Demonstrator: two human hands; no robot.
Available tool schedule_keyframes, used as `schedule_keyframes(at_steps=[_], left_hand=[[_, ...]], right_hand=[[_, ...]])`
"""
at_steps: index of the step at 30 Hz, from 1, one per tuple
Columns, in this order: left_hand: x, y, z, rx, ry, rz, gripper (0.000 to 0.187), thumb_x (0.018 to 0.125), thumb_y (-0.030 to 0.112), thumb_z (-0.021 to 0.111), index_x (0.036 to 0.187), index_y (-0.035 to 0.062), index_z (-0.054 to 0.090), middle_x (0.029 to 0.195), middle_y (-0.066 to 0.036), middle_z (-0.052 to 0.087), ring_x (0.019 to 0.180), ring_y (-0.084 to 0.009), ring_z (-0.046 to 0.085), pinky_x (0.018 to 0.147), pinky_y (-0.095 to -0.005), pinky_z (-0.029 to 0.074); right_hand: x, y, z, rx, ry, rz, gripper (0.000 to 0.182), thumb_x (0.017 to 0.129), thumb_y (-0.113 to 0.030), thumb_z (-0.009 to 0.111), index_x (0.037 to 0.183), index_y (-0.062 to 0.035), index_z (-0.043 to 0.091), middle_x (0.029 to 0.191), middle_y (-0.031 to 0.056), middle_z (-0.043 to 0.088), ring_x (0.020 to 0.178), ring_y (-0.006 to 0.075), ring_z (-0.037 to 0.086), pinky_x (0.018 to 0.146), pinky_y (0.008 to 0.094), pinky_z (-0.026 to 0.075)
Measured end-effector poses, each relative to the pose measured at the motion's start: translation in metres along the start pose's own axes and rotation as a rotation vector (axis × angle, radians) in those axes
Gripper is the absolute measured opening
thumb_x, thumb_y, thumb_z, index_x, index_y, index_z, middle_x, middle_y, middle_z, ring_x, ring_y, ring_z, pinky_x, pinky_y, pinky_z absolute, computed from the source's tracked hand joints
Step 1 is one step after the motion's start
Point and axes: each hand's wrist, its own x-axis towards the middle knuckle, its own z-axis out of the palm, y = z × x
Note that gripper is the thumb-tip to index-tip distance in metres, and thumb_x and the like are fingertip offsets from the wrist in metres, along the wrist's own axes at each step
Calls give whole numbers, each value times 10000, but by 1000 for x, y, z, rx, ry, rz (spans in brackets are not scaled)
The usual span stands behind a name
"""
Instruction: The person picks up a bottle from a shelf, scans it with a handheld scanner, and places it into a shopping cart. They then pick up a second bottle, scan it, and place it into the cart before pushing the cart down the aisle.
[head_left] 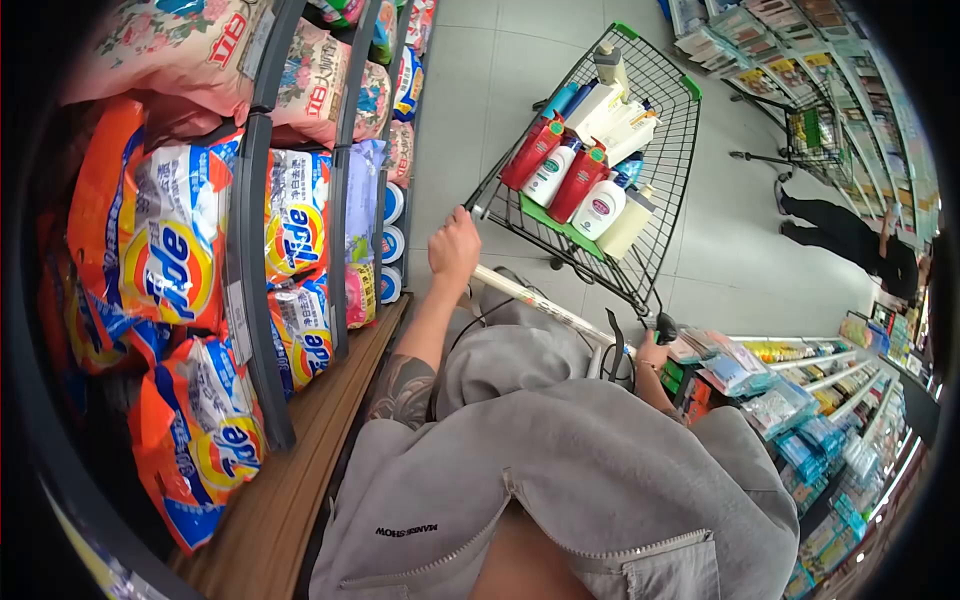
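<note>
A wire shopping cart (pixel 672 190) with green corner pieces stands in front of me. Its pale handle bar (pixel 540 303) runs across in front of my body. My left hand (pixel 455 246) is closed around the left end of the handle, beside the detergent shelf. At the right end, my right hand (pixel 651 356) is closed on the handle, partly hidden by the dark fitting there. Inside the cart stand red pump bottles (pixel 577 182), white bottles (pixel 600 209), a pale beige bottle (pixel 628 222) and several other bottles behind them.
Shelves on the left hold orange Tide bags (pixel 165 235), pink floral bags (pixel 315 80) and round blue-and-white tubs (pixel 391 243). Packaged goods (pixel 785 405) fill racks at right. Another cart (pixel 815 135) and a person in dark clothes (pixel 850 232) are across the grey floor (pixel 735 260).
</note>
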Motion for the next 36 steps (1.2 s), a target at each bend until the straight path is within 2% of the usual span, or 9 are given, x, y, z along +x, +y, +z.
schedule_keyframes(at_steps=[2,8,9,11,13,16,25,30,36], left_hand=[[29,-10,-5,-3,9,22,163,925,207,451,878,57,494,712,-119,626,583,-299,642,506,-399,521],[88,-30,-10,-13,-10,155,188,915,223,461,855,56,521,707,-135,636,587,-314,642,509,-404,521],[106,-30,-16,-33,-44,130,198,916,226,457,850,54,530,710,-141,640,592,-318,643,513,-409,522],[124,-33,-16,-10,-46,185,213,917,232,448,845,54,542,710,-144,644,599,-321,645,529,-421,523],[144,-30,-19,-5,-22,278,215,917,235,447,854,54,545,716,-147,647,604,-327,645,544,-429,523],[184,-24,-24,1,-96,258,221,918,240,443,868,52,547,730,-152,649,612,-337,641,552,-427,520],[277,14,-23,39,-171,404,242,919,269,444,899,53,551,741,-167,648,671,-357,638,601,-462,510],[320,61,-29,54,-225,436,250,933,276,422,902,59,542,747,-178,646,667,-372,633,601,-469,504],[369,88,-23,91,-269,566,259,948,285,389,965,67,527,750,-187,642,653,-386,623,592,-492,491]], right_hand=[[-25,-36,-19,-64,25,32,687,726,-445,651,1135,88,504,1091,304,579,1046,427,550,911,430,422],[-79,-35,23,48,89,119,639,740,-371,642,1172,72,484,1082,290,587,1019,415,567,899,446,426],[-80,-67,4,7,90,104,639,740,-371,642,1172,72,484,1082,290,587,1019,415,567,899,446,426],[-108,-83,-1,94,38,141,757,713,-428,613,1192,137,456,1139,336,541,1084,431,528,942,430,406],[-117,-88,8,116,31,193,707,730,-414,601,1163,129,470,1111,328,553,1060,439,534,925,443,409],[-114,-113,11,112,52,194,581,751,-367,598,1081,100,499,1018,304,577,968,448,556,857,471,419],[-126,-154,25,277,59,321,549,781,-305,618,1156,66,467,1016,268,576,973,416,558,849,466,415],[-117,-195,-3,310,72,437,611,788,-332,631,1196,75,429,1033,271,587,957,417,574,840,460,428],[-131,-204,25,404,65,511,678,784,-345,639,1255,70,385,1039,279,587,969,415,580,856,443,434]])
